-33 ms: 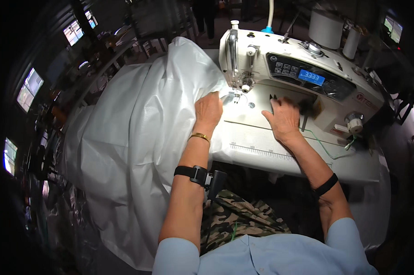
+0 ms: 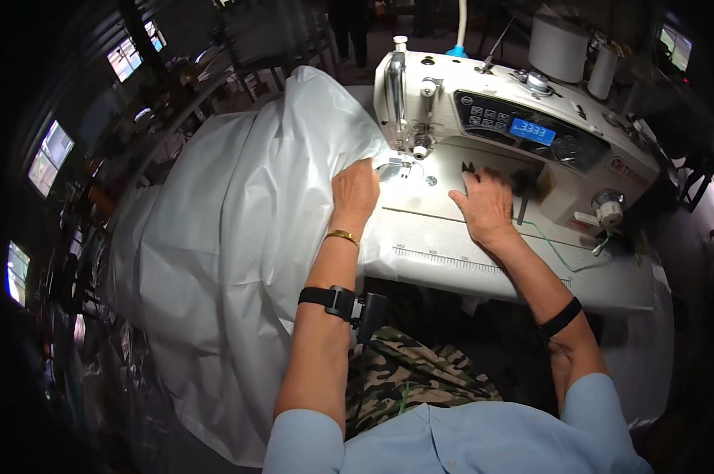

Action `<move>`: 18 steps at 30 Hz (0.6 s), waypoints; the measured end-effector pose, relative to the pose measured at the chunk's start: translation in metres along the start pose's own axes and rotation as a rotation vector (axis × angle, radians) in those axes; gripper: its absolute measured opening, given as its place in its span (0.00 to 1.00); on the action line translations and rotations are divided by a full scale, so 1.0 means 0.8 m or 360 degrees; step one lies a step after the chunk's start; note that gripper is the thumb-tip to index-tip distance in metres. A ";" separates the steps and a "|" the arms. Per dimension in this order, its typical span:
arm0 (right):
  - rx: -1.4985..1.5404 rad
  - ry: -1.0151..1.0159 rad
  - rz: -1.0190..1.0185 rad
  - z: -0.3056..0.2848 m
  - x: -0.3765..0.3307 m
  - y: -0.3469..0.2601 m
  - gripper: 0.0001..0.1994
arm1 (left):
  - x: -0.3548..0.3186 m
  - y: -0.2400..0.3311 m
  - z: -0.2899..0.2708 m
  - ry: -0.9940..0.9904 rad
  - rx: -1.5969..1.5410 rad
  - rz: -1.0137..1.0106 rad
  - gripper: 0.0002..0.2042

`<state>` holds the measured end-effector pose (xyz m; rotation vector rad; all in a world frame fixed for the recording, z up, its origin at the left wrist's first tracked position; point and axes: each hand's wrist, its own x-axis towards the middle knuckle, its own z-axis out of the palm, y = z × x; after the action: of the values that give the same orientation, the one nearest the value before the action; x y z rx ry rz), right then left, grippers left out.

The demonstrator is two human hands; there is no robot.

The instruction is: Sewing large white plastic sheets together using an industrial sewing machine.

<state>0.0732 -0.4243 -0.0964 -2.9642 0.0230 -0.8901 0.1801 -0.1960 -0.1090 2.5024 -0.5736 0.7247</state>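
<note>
A large white plastic-like sheet (image 2: 207, 229) hangs in folds over the left side of the sewing machine table. Bunched at its right edge, just left of the needle area, the sheet is gripped by my left hand (image 2: 355, 193), whose fingers are curled and partly hidden. The white sewing machine (image 2: 432, 87) stands before me, its presser foot (image 2: 405, 168) lit by a lamp. Right of the needle, my right hand (image 2: 487, 205) rests palm down on the machine bed, thumb apart and fingers bent. Two dark pointed tips (image 2: 467, 167) stick out past those fingers; the rest is hidden.
A control panel with a lit blue display (image 2: 532, 132) faces me on the machine arm. The handwheel (image 2: 608, 209) and a green cord (image 2: 566, 262) are at right. Thread cones (image 2: 558, 47) stand behind. A printed ruler (image 2: 452, 261) runs along the table's front.
The whole view has shifted very slightly. Both hands and the white sheet otherwise keep their places.
</note>
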 end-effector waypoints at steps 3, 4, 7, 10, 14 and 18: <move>0.0256 -0.0161 -0.0120 -0.009 -0.010 -0.001 0.14 | -0.011 -0.008 -0.014 -0.0023 0.0018 -0.0062 0.10; 0.0415 -0.0147 -0.0264 -0.012 -0.015 0.001 0.12 | -0.016 -0.008 -0.019 0.0043 0.0027 -0.0075 0.10; 0.0399 -0.0053 -0.0449 -0.014 -0.018 -0.002 0.08 | -0.032 0.001 -0.037 0.0085 0.0022 -0.0063 0.10; 0.0283 -0.0104 -0.0510 -0.015 -0.019 -0.004 0.05 | -0.049 0.009 -0.050 0.0111 -0.0064 0.0037 0.11; 0.0431 -0.0172 -0.0375 -0.013 -0.010 -0.030 0.05 | -0.063 0.015 -0.056 0.0016 -0.0092 0.0074 0.09; 0.0552 -0.0392 -0.0155 -0.016 0.002 -0.066 0.13 | -0.068 0.012 -0.059 0.0080 -0.0102 0.0146 0.08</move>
<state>0.0675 -0.3718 -0.0825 -2.7386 -0.2592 -0.4708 0.1154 -0.1646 -0.1020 2.4052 -0.6864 0.7888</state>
